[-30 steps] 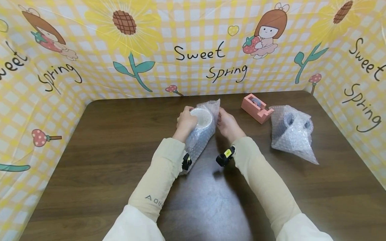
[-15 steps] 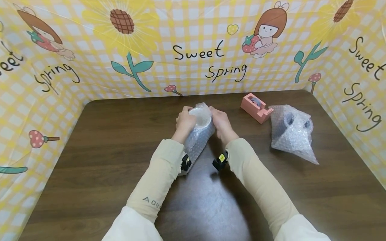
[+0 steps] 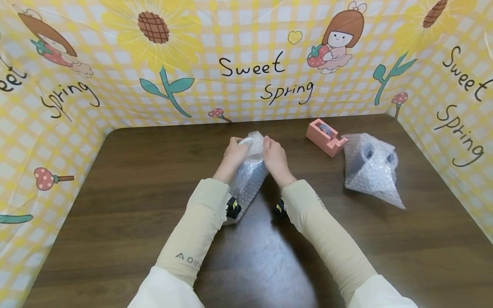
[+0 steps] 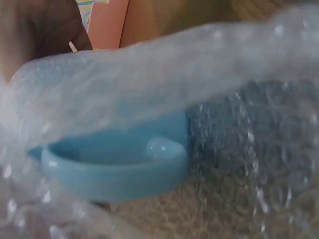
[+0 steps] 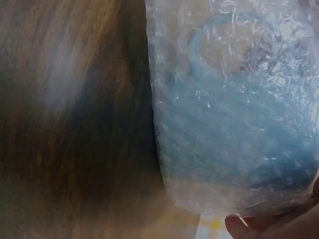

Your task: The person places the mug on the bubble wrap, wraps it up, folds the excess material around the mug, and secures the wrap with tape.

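Observation:
A light-blue mug (image 4: 119, 172), its handle showing in the left wrist view, is inside clear bubble wrap (image 3: 246, 184) on the table. The wrap's upper end lies folded across the mug's round top in the head view. My left hand (image 3: 232, 156) grips the wrapped mug from the left, thumb at its top. On the other side, my right hand (image 3: 275, 157) holds the folded bubble wrap against the mug, its fingertips partly hidden. Through the wrap, the right wrist view shows the blue mug (image 5: 224, 119) and some fingers (image 5: 284, 226) at the lower right.
A pink tape dispenser (image 3: 325, 137) stands at the back right. Beside it lies another bubble-wrapped bundle (image 3: 371, 171) with bluish round shapes inside. A yellow checked cloth (image 3: 246, 34) surrounds the brown table (image 3: 127, 192) at the back and sides.
My right hand has moved left and closer to the mug, bringing the raised end of the bubble wrap down over its top. The left hand stays on the mug, shifting only slightly.

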`<move>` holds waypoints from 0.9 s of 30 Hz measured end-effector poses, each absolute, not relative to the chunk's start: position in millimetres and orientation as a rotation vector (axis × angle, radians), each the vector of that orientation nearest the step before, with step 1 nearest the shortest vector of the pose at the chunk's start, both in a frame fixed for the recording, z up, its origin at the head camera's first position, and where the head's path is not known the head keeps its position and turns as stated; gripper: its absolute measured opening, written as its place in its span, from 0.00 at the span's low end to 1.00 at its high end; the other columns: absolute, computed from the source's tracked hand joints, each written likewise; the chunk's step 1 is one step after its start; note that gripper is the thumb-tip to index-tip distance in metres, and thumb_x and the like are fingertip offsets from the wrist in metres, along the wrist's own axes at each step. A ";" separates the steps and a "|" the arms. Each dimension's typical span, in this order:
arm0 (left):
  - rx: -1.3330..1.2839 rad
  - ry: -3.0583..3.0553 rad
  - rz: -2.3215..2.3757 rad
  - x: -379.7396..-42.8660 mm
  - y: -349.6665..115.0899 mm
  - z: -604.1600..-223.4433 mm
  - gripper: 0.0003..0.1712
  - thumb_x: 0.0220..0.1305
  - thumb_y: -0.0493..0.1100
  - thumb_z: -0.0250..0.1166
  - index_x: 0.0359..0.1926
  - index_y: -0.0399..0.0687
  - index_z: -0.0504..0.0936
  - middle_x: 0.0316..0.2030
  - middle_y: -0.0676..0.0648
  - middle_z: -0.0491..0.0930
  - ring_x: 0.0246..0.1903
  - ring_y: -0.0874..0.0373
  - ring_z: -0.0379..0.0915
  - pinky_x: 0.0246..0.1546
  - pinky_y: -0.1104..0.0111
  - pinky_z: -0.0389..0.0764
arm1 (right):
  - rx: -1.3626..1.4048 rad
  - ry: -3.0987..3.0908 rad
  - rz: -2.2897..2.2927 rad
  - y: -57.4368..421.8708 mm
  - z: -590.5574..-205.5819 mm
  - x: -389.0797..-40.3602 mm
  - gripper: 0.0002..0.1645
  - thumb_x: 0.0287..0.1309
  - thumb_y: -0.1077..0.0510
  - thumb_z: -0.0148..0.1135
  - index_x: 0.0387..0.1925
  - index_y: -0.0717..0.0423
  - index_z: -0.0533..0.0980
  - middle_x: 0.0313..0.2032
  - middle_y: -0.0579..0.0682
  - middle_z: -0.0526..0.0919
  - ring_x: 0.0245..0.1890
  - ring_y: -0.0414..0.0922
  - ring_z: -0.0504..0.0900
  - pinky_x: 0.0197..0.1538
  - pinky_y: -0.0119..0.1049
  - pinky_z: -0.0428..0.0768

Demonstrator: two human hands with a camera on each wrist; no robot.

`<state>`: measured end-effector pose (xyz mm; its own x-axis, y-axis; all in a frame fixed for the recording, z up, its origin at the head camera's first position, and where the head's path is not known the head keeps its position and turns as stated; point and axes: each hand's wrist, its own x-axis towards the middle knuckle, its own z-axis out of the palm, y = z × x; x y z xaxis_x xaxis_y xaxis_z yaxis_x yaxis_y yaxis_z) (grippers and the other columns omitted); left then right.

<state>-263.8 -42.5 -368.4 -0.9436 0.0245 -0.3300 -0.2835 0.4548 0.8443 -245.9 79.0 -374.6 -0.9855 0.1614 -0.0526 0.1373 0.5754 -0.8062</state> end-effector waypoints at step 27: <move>-0.184 2.591 1.340 -252.5 -35.1 -365.6 0.42 0.59 0.73 0.54 0.66 0.55 0.60 0.65 0.40 0.68 0.62 0.43 0.66 0.60 0.45 0.64 | -0.317 -2.664 2.080 95.7 -371.1 -251.0 0.34 0.73 0.45 0.40 0.70 0.63 0.57 0.71 0.58 0.60 0.72 0.52 0.57 0.74 0.47 0.55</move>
<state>-252.5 -35.1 -365.6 -0.9684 -0.0112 -0.2492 -0.2099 0.5766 0.7896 -251.0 95.7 -371.1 -0.9508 -0.0094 -0.3097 0.2982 0.2439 -0.9228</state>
